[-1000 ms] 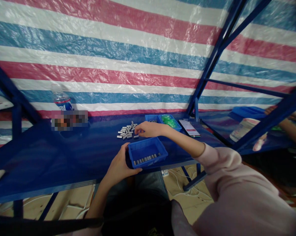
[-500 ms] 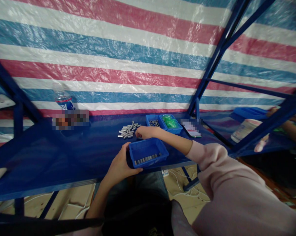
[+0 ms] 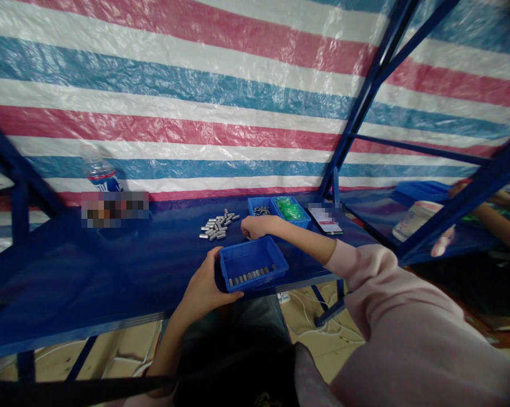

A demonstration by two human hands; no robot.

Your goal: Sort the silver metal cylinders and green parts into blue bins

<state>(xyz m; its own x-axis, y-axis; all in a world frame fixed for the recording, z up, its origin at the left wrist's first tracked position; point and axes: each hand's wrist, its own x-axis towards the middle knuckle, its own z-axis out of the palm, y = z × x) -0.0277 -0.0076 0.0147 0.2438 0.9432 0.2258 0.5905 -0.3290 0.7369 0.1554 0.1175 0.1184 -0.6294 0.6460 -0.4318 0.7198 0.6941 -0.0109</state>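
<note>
My left hand (image 3: 206, 284) grips the left end of a blue plastic box (image 3: 255, 255), thumb along the near side. Several small grey metal cylinders (image 3: 250, 275) stand in a row along the box's near inner wall. Just behind the box, my right hand (image 3: 257, 226) is closed, fingertips pointing down; something small may be at them, but I cannot make it out. Left of that hand lies a loose pile of silvery cylinders (image 3: 217, 224) on the blue table (image 3: 153, 249).
Behind my right hand sit a blue bin of small metal parts (image 3: 261, 211) and one of green pieces (image 3: 289, 208). A phone (image 3: 325, 218) lies to their right. A bottle (image 3: 102, 174) stands back left. Beyond the blue frame, another person's hands reach over a blue tray (image 3: 422, 191).
My right hand has moved slightly right, away from the pile of cylinders, towards the box. My left hand still grips the box. The whole view has shifted a little.
</note>
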